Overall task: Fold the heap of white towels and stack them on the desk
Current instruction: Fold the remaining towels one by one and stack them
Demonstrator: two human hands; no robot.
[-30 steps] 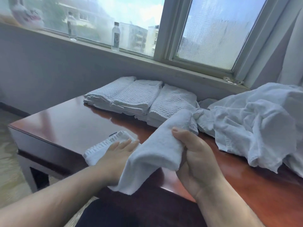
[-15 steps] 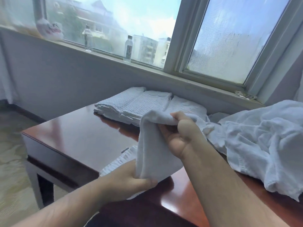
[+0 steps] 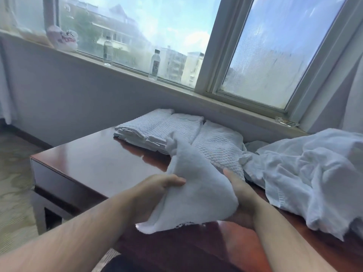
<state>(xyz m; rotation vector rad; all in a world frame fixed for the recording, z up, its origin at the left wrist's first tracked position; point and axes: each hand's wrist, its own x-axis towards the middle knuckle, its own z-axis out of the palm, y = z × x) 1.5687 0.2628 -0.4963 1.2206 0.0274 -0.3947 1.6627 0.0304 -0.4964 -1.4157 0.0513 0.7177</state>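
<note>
So the glossy red-brown wooden surface (image 3: 94, 165) fills the middle of the frame. The crumpled heap of white towels (image 3: 306, 173) sprawls over its right side. A row of folded white waffle-weave towels (image 3: 176, 128) sits at the back edge, centre frame.

The one being worked on is a soft white terry towel (image 3: 196, 189), half folded and held up low in the centre. Its lower edge hangs over the near edge of the surface. The left hand (image 3: 157, 187) pinches the towel's left side with the thumb on top. The right hand (image 3: 241, 193) grips the right side, with most of its fingers hidden under the cloth.

What could go wrong, imo: the top corner pokes up loose, so it might flop over and undo the fold. The heap is just beside the right hand, so a sloppy swing could snag it. Dropping the towel carelessly could also nudge the folded row crooked.
</note>
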